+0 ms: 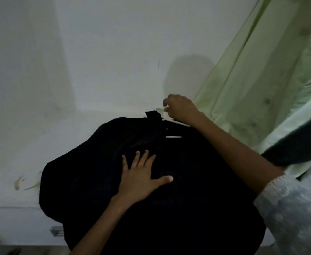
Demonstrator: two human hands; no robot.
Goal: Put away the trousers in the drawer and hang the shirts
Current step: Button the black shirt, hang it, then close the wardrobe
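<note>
White wall [95, 52] is faced; black shirt [169, 208] is held up before it, not yet on a rail (none seen). Green shirt [243, 80] at R seems hung already & may crowd the spot. Trousers & drawer not made out, so that part can't be judged. L hand [141, 173] is laid flat, fingers spread, on black shirt; R hand [182, 109] is curled round top of hanger [176, 123]
</note>
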